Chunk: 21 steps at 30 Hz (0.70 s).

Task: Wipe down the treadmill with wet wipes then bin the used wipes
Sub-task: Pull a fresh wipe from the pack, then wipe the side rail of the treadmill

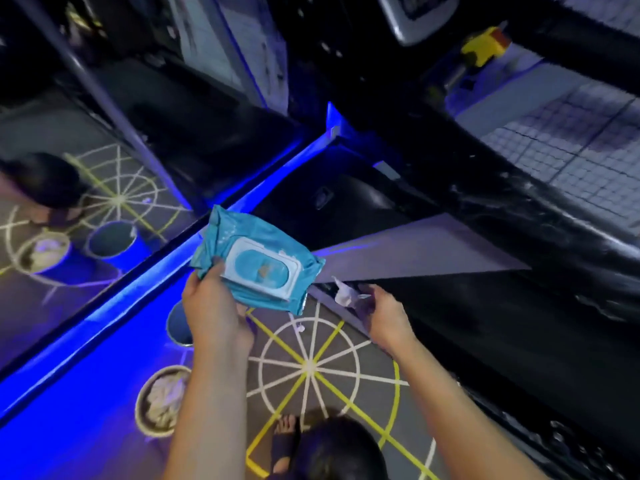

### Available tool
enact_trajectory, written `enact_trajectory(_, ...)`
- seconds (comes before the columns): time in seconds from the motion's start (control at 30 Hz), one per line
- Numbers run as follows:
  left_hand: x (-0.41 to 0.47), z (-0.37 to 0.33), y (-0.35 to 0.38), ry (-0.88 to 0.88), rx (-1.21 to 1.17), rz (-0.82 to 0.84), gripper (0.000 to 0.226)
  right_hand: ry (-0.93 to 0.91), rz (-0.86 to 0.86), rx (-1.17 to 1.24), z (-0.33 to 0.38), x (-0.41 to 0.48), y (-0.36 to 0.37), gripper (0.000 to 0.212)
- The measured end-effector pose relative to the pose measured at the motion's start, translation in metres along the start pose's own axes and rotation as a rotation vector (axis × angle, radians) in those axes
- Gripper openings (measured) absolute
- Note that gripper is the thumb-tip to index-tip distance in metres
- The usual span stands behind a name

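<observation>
While the left hand point(214, 306) clamps its fingers round the teal soft-plastic wet-wipe pack point(256, 261), the right hand point(384, 317) pinches a crumpled white wipe point(346, 294) beside the black treadmill point(485, 341) at right. The round bin point(138, 407) near left already holds wipes, so wiping seems underway.

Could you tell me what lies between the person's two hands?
In the head view, a corner of the wipes pack juts between left hand and right hand, which pinches a wipe; behind, tape-marked floor.
</observation>
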<state>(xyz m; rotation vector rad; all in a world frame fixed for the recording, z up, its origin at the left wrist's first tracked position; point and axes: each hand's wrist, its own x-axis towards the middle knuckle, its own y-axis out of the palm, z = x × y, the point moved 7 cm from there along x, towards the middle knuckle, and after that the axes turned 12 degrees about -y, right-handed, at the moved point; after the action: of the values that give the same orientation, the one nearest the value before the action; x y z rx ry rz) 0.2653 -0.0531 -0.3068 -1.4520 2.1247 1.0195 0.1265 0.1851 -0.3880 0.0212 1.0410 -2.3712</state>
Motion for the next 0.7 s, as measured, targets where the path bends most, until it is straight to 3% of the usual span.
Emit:
enact_trajectory(0.03, 0.01, -0.005, -0.007, -0.002, -0.002, -0.019, 0.04, -0.015, 0.053, -0.021, 0.008, 0.006, 0.011, 0.042)
enact_trajectory(0.1, 0.025, -0.015, -0.014, 0.008, 0.005, -0.044, 0.035, -0.047, 0.066, -0.036, 0.017, 0.015, 0.022, 0.036)
enact_trajectory(0.23, 0.046, -0.026, -0.008, 0.002, 0.069, -0.032, 0.029, -0.058, -0.121, 0.082, 0.028, 0.014, 0.009, 0.008)
enact_trajectory(0.33, 0.05, -0.026, 0.012, -0.022, 0.181, 0.0, 0.021, 0.0, -0.264, 0.302, 0.038, 0.0, -0.019, 0.011)
enact_trajectory(0.57, 0.014, 0.012, 0.093, -0.121, 0.444, 0.253, 0.013, -0.071, -0.535, 0.573, 0.077, -0.046, -0.097, 0.028)
enact_trajectory(0.7, -0.028, 0.056, 0.142, -0.126, 0.596, 0.423, 0.017, -0.066, -0.597, 0.971, 0.068, -0.077, -0.127, 0.021)
